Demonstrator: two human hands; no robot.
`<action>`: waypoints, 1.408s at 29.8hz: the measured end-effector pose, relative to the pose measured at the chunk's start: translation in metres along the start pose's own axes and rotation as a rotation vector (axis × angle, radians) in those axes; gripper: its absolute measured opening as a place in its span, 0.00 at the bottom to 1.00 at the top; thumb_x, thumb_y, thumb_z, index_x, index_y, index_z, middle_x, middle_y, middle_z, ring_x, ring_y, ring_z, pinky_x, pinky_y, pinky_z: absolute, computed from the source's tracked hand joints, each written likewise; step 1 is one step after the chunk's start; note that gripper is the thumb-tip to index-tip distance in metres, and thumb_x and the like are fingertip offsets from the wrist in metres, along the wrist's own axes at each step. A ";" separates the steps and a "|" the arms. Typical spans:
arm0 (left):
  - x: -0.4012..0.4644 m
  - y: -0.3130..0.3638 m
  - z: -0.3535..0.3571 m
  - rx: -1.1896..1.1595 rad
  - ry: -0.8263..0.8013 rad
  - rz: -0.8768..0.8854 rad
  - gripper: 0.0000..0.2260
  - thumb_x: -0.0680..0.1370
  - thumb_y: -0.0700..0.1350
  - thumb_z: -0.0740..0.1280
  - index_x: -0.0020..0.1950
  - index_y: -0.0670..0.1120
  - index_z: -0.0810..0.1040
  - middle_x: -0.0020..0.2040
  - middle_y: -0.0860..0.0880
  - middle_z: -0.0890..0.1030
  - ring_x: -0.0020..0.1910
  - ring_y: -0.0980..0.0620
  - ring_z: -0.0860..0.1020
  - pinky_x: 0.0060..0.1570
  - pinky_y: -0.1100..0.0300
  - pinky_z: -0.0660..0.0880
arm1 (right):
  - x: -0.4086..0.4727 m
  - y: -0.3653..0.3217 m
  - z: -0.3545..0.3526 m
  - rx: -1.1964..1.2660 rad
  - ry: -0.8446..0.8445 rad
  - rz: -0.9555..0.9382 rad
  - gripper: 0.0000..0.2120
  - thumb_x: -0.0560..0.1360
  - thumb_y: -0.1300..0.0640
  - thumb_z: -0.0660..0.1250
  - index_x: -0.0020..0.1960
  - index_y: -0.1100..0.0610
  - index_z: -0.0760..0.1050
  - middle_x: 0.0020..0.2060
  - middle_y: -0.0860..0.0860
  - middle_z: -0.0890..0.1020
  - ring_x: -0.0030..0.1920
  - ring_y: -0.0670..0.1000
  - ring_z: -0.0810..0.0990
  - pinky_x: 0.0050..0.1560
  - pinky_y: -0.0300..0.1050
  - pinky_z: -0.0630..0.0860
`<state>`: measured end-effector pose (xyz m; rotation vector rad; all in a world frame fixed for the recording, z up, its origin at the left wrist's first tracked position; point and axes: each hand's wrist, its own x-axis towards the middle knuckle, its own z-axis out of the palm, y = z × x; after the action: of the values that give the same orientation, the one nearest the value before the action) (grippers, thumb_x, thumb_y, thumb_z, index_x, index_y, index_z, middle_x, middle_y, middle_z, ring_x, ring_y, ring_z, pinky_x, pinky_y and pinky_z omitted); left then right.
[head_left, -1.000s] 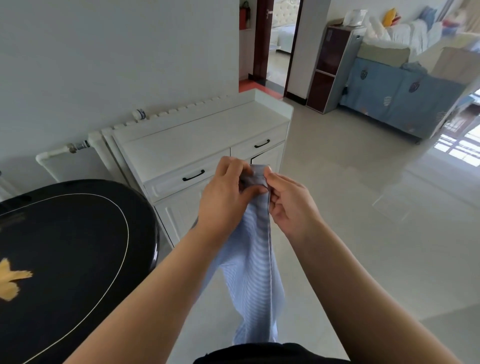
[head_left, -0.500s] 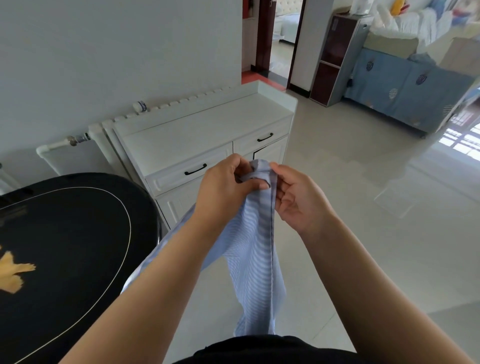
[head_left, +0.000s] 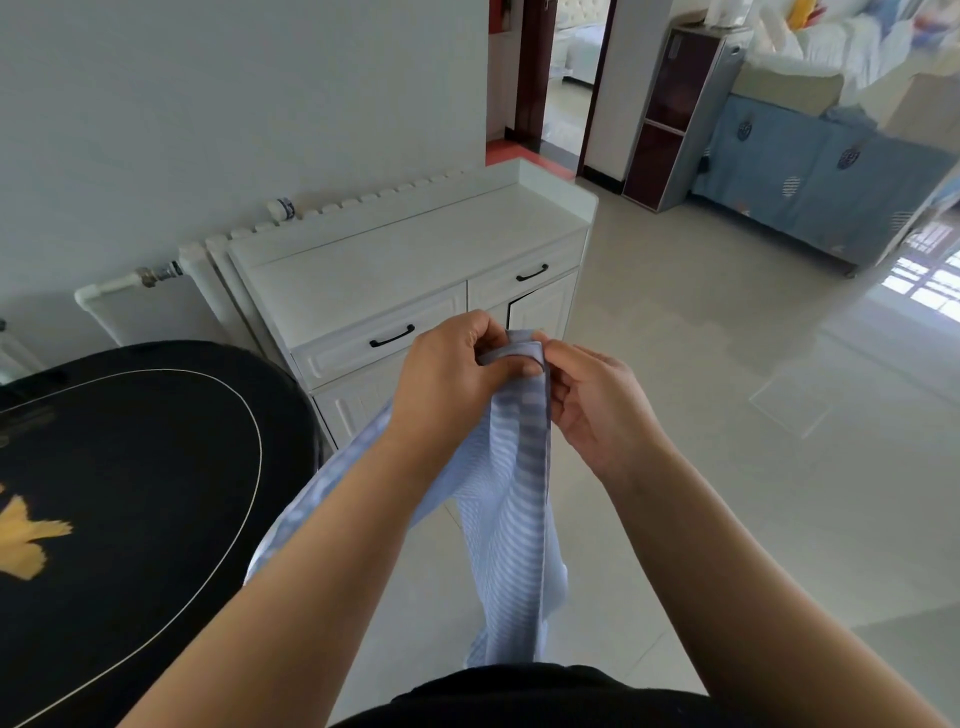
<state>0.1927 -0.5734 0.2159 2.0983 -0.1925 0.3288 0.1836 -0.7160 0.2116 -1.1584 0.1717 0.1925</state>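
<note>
The fingers (head_left: 480, 332) of the left hand (head_left: 447, 379) are curled over the top edge of the cloth (head_left: 511, 493), with the thumb pressed on its near face, so they grasp it. The fingers (head_left: 561, 353) of the right hand (head_left: 597, 410) pinch the same folded edge just beside that thumb. The two hands are nearly touching.

The cloth is pale blue with fine stripes. It is held in the air and hangs straight down from the fingers between the forearms. One part trails off under the left forearm.

Just beyond the fingers stands a white cabinet (head_left: 405, 270) with black drawer handles, and a radiator (head_left: 218, 260) runs along the wall behind it. Left of the fingers and nearer the person is a black table (head_left: 130, 467) with a thin pale line and a yellow mark. Pale floor (head_left: 727, 441) lies below and to the right of the fingers.
</note>
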 end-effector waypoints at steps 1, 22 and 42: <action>0.000 0.000 0.000 0.005 0.009 0.006 0.11 0.68 0.50 0.76 0.37 0.47 0.75 0.28 0.56 0.73 0.29 0.62 0.70 0.31 0.68 0.65 | 0.000 0.000 -0.001 -0.016 0.000 -0.007 0.11 0.77 0.61 0.65 0.53 0.69 0.80 0.49 0.66 0.81 0.47 0.57 0.80 0.51 0.47 0.78; 0.007 0.002 -0.003 0.022 0.020 -0.059 0.13 0.68 0.51 0.75 0.35 0.50 0.71 0.29 0.56 0.72 0.29 0.59 0.68 0.32 0.62 0.67 | -0.006 0.017 -0.001 -0.165 0.005 -0.226 0.08 0.74 0.61 0.70 0.51 0.63 0.81 0.48 0.63 0.84 0.48 0.60 0.83 0.57 0.59 0.77; 0.004 -0.013 -0.011 0.632 -0.171 0.060 0.18 0.73 0.62 0.66 0.53 0.49 0.72 0.48 0.50 0.80 0.47 0.45 0.78 0.40 0.55 0.70 | 0.023 -0.004 0.003 -0.146 0.283 -0.173 0.04 0.73 0.59 0.71 0.40 0.59 0.80 0.38 0.58 0.80 0.39 0.54 0.76 0.41 0.46 0.74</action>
<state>0.1981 -0.5570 0.2119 2.7538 -0.2792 0.2656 0.2075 -0.7135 0.2110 -1.3366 0.3094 -0.1146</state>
